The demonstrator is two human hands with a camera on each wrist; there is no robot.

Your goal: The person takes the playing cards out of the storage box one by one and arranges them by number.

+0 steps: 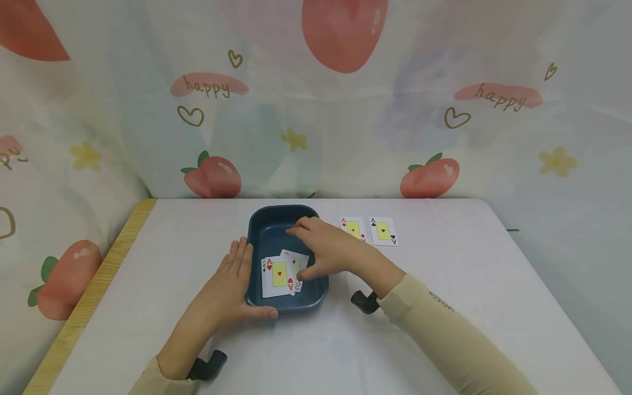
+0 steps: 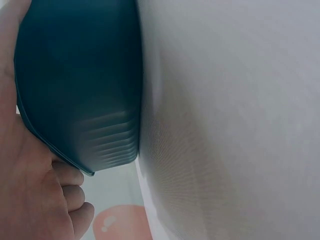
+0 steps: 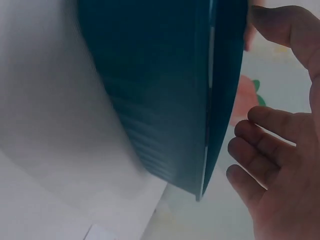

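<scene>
A dark blue rectangular tray (image 1: 321,296) stands on the table with several playing cards inside. An ace of hearts (image 1: 279,272) lies on top, partly covering a card with red diamonds (image 1: 298,262). Along the tray's left rim rests my left hand (image 1: 224,293), fingers straight and thumb stretched by the near corner; the left wrist view shows that hand against the tray wall (image 2: 85,75). Over the tray's right side hovers my right hand (image 1: 328,247), its thumb tip overlapping the cards in the head view. In the right wrist view its fingers (image 3: 272,125) and thumb are spread apart, holding nothing.
To the right of the tray, an ace of diamonds (image 1: 353,228) and an ace of clubs (image 1: 383,231) lie face up on the white tablecloth (image 1: 444,263). A fruit-patterned curtain (image 1: 345,137) hangs behind the table. The wooden edge (image 1: 94,274) shows at left.
</scene>
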